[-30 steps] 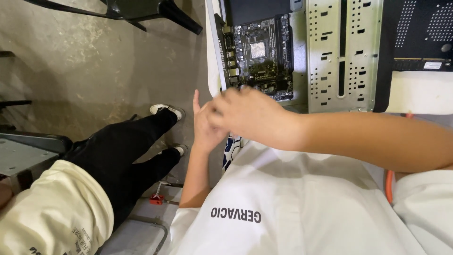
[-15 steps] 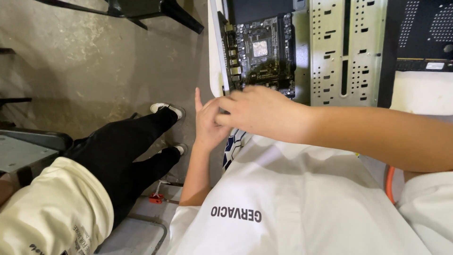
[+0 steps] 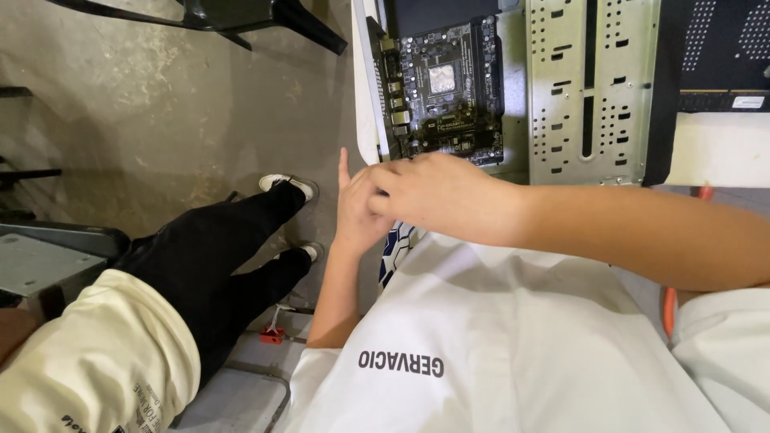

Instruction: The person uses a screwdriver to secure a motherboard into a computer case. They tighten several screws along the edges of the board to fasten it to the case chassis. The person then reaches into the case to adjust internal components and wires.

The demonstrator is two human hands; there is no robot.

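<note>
The right hand (image 3: 445,192) lay across the left hand (image 3: 357,212), fingers curled over it, so whether either gripped anything could not be told; the left palm and most of its fingers were hidden, only one finger pointing up towards twelve o'clock. The right forearm ran in from three o'clock, the left rose from six o'clock. Just beyond the hands, at twelve o'clock, lay the open case (image 3: 589,88) with its motherboard (image 3: 441,88), its near edge covered by the knuckles. Below spread a white shirt (image 3: 513,337). At eight o'clock another person's black-trousered legs (image 3: 216,256) stretched over the floor (image 3: 144,104), cut off by the frame.
</note>
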